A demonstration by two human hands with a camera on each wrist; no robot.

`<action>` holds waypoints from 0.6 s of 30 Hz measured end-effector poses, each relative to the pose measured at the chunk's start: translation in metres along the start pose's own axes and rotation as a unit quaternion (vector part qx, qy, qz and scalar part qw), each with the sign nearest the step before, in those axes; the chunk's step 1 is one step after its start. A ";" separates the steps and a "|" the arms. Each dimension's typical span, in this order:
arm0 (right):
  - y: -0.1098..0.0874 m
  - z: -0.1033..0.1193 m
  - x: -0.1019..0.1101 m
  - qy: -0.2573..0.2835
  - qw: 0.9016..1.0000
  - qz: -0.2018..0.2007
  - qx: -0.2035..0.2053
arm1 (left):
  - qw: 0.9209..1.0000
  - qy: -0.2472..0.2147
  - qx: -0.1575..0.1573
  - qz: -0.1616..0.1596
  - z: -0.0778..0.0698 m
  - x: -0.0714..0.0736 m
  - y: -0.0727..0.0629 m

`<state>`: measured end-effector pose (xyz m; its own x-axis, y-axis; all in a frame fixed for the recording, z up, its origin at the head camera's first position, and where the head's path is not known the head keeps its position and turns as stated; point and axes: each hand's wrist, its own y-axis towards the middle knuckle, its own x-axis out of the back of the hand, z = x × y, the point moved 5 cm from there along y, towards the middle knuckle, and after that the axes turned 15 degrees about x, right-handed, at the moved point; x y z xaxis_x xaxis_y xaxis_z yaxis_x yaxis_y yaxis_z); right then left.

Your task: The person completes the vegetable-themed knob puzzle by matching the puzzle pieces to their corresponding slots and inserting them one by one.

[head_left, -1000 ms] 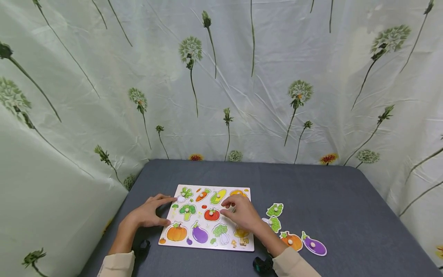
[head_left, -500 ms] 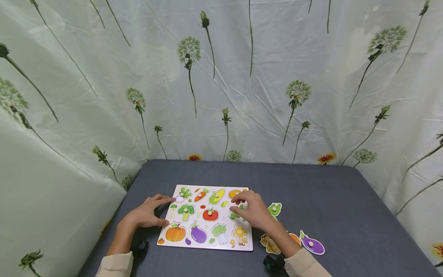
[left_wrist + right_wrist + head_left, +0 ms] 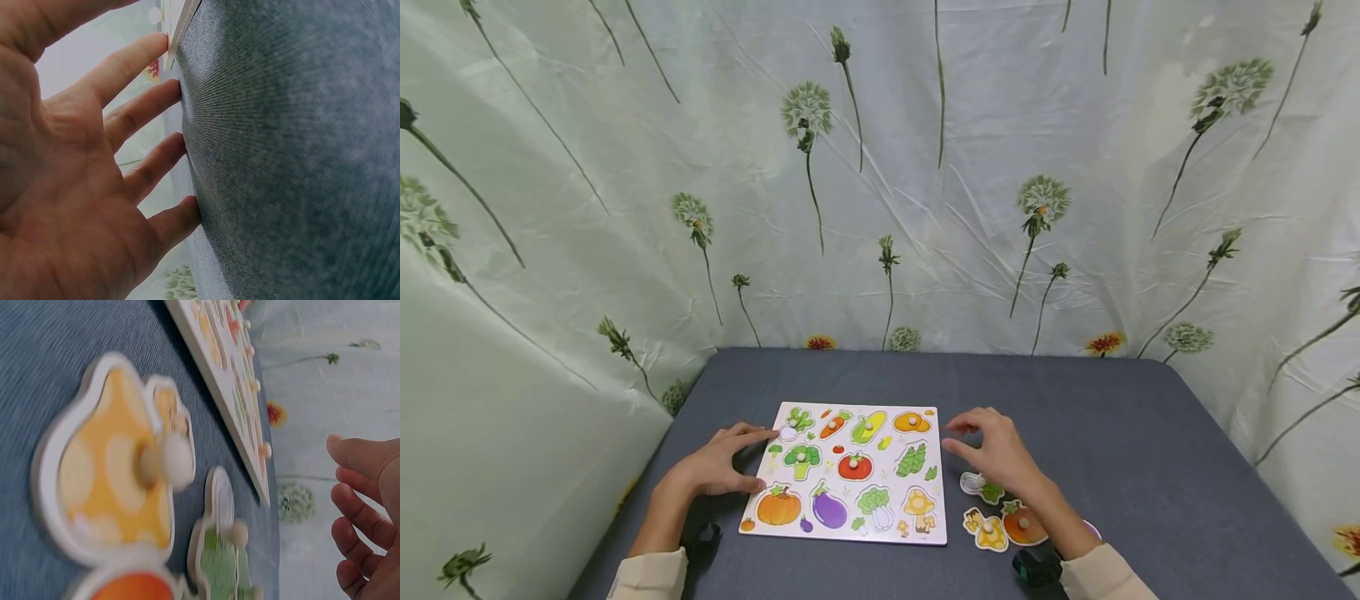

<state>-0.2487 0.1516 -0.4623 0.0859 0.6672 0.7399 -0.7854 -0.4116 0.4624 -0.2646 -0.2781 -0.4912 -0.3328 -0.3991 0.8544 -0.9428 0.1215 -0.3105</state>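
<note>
A white wooden vegetable puzzle board [image 3: 887, 477] lies on the table. Knobbed pieces such as the tomato [image 3: 855, 466] and broccoli [image 3: 802, 460] sit in it; the pumpkin, eggplant and mushroom places show no knobs. My left hand [image 3: 718, 462] is spread at the board's left edge, index finger and thumb touching it; in the left wrist view the other fingertips [image 3: 178, 147] rest on the cloth. My right hand [image 3: 996, 450] hovers beyond the board's right edge, fingers loosely bent, holding nothing. Below it lie a bok choy piece [image 3: 983, 487], a mushroom piece [image 3: 991, 536] and a pumpkin piece [image 3: 1022, 523].
An eggplant piece [image 3: 1093, 529] is mostly hidden under the right forearm. Dark grey cloth [image 3: 1120, 433] covers the table. Behind and to the left hangs a pale curtain [image 3: 850, 208] with dandelion prints. Each wrist carries a black device, like this one [image 3: 1037, 568].
My right hand has moved right, from over the board to above the loose pieces, uncovering the peas place. The left hand stays at the board's edge.
</note>
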 end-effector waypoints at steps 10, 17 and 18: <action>-0.014 -0.020 0.017 -0.008 0.999 0.000 -0.045 | 1.000 0.003 -0.004 -0.001 0.001 0.001 0.001; -0.027 -0.038 0.019 -0.025 0.998 -0.008 -0.063 | 1.000 0.001 -0.004 -0.005 0.001 -0.001 0.001; -0.028 -0.040 0.019 -0.027 0.998 -0.008 -0.064 | 1.000 0.001 -0.004 -0.006 0.001 -0.001 0.001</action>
<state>-0.2496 0.2010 -0.4807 0.1285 0.6371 0.7600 -0.8552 -0.3168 0.4102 -0.2649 -0.2784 -0.4923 -0.3220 -0.3985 0.8588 -0.9467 0.1244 -0.2972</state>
